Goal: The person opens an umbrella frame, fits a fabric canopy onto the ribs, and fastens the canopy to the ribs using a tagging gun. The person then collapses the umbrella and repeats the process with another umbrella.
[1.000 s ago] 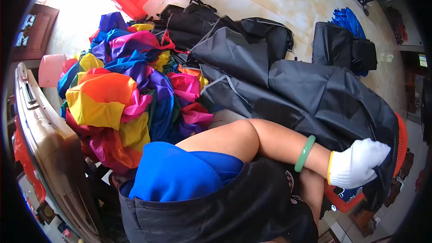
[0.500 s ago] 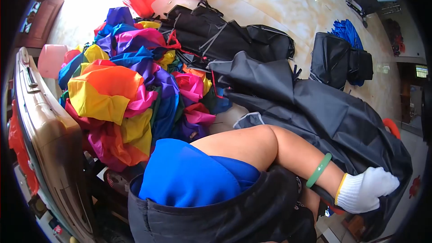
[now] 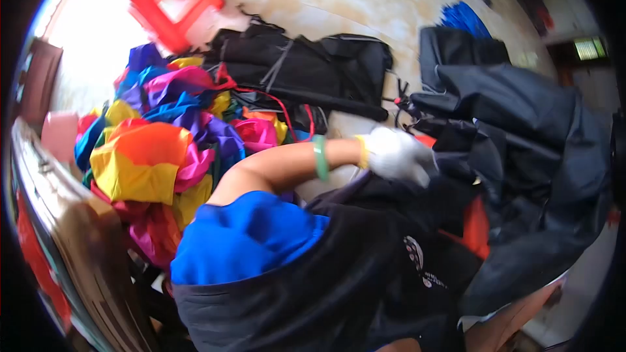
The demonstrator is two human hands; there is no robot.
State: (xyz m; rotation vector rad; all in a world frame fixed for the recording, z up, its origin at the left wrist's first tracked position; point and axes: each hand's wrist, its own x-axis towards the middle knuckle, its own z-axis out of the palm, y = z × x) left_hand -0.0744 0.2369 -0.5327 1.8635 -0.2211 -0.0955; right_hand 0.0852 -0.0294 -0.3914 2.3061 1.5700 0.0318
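My left hand (image 3: 394,155), in a white glove with a yellow cuff, reaches across at the near edge of a large black cloth cover (image 3: 531,150). Motion blur smears its fingers, so I cannot tell whether they grip the cover. A green bangle (image 3: 320,158) circles the wrist. The cover lies bunched on my right, with folds running down to the lower right. Bare skin, apparently my right forearm (image 3: 515,313), shows beneath it; the right hand itself is hidden. Beside the cover, a patch of red (image 3: 476,228) peeks out near my black apron (image 3: 287,287).
A heap of rainbow-coloured cloth (image 3: 140,156) lies on the left, beside a tan case-like object (image 3: 78,221). Another folded black cover (image 3: 306,68) with a red cord lies ahead. Beyond are a red plastic stool (image 3: 173,3), a black bundle (image 3: 456,52) and blue strands (image 3: 464,19).
My left hand has swung from the lower right up toward the middle. The large black cover has been pulled right and bunched up. The view has shifted slightly.
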